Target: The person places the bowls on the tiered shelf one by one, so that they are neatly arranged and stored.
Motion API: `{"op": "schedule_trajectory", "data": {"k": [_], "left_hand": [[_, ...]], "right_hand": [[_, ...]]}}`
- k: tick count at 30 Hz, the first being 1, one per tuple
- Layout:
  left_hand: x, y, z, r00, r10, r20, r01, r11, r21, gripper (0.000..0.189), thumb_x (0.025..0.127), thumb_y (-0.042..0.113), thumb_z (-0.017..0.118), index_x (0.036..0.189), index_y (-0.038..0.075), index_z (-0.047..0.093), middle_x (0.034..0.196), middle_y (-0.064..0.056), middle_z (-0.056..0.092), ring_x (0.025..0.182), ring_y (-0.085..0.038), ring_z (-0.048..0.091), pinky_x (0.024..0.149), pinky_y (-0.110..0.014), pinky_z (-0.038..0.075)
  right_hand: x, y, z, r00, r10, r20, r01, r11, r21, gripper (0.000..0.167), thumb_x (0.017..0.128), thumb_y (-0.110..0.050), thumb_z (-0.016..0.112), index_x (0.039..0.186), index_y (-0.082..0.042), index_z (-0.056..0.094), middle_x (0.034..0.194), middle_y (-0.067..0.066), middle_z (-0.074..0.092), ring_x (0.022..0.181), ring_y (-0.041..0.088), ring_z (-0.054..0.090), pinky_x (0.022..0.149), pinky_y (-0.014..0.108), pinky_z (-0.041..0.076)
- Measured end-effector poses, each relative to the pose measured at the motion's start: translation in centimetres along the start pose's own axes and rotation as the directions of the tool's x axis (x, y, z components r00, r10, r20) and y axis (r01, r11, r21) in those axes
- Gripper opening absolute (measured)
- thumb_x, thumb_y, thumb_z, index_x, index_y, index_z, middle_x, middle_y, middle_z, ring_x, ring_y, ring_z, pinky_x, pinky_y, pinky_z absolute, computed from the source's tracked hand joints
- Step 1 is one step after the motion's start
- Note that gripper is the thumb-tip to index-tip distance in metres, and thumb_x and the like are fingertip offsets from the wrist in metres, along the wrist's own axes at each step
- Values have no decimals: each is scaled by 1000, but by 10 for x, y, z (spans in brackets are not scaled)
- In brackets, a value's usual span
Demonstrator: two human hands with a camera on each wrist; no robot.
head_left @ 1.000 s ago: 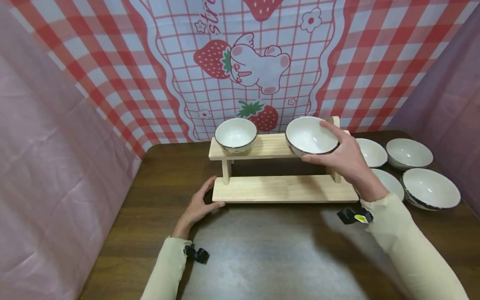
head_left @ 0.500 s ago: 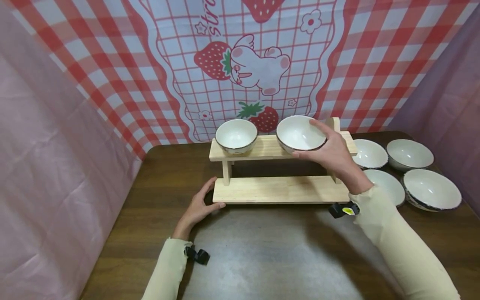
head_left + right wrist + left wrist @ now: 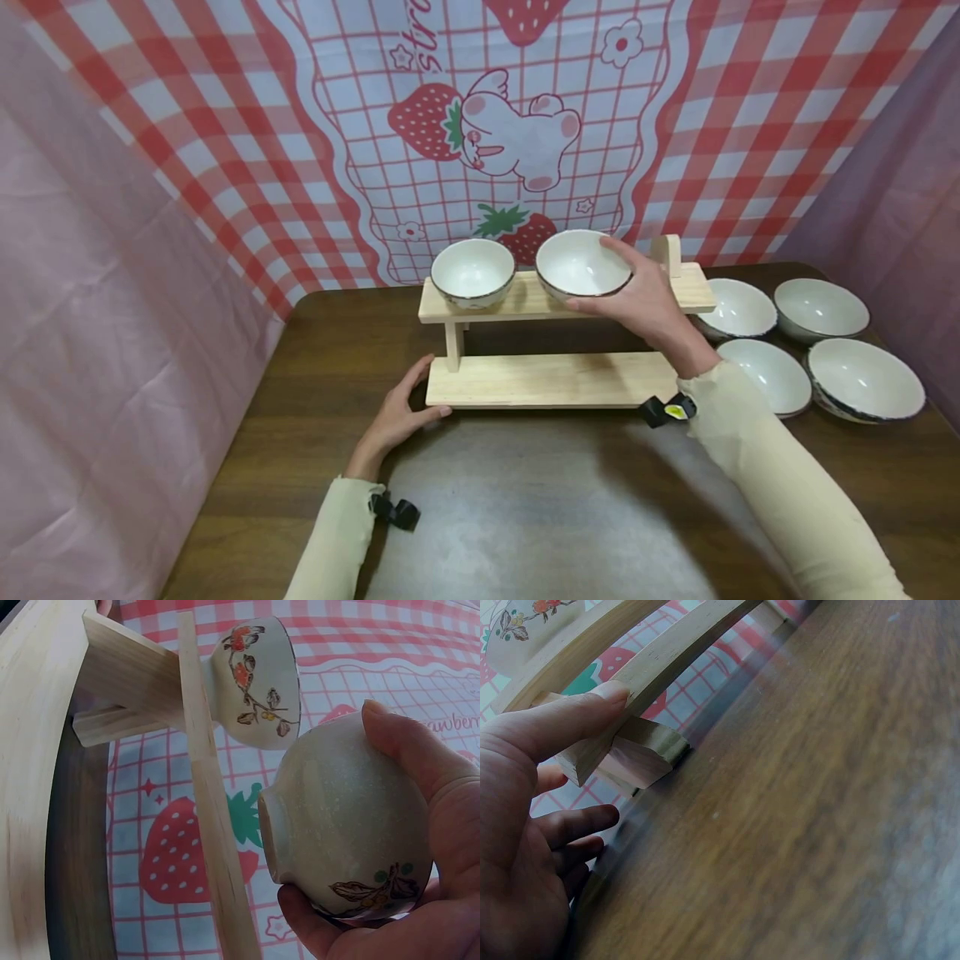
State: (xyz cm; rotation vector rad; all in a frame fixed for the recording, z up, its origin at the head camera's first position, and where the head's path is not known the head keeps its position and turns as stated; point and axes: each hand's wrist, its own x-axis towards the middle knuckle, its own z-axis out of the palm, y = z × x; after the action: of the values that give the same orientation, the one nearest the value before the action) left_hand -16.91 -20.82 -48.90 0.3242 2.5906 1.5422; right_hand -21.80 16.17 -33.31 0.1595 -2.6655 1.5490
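Note:
A two-tier wooden display rack (image 3: pixel 555 382) stands on the table. My left hand (image 3: pixel 393 415) holds its lower left end, with the thumb (image 3: pixel 592 712) on the board's front edge and the other fingers behind and below. On the left of the upper shelf sits a white bowl (image 3: pixel 472 271) with a dark rim and painted flowers outside. My right hand (image 3: pixel 637 292) grips a second such bowl (image 3: pixel 576 265) by its side, thumb and fingers around the wall. In the right wrist view this bowl's foot (image 3: pixel 270 836) shows a gap from the shelf board (image 3: pixel 206 780).
Several more white bowls stand at the right of the brown table (image 3: pixel 337 333), among them a near one (image 3: pixel 862 379) and a far one (image 3: pixel 819 308). A red checked strawberry cloth (image 3: pixel 517 133) hangs close behind the rack. Pink cloth (image 3: pixel 112 333) hangs at the left.
My right hand has carried its bowl leftward along the upper shelf, closer to the bowl on the left. My left hand has stayed at the rack's end.

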Motion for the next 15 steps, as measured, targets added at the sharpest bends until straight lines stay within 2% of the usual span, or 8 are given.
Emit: {"op": "schedule_trajectory", "data": {"k": [4,15], "left_hand": [[0,0,0,1000,2,2,-2,1000,-2,92,82,19,83,158,16,31,157,-19,43,149,-34,36,121,-58,23],[0,0,0,1000,3,3,-3,1000,-15,92,82,18,83,158,15,31,157,-19,42,149,-34,35,121,-58,23]], "right_hand": [[4,1,4,1000,-22,-8,22,1000,-6,105,71,-32,91,157,-13,34,156,18,43,131,33,51,106,51,46],[11,3,13,1000,-29,2,29,1000,-4,104,72,-35,90,157,-13,34,154,18,44,131,34,50,107,53,46]]}}
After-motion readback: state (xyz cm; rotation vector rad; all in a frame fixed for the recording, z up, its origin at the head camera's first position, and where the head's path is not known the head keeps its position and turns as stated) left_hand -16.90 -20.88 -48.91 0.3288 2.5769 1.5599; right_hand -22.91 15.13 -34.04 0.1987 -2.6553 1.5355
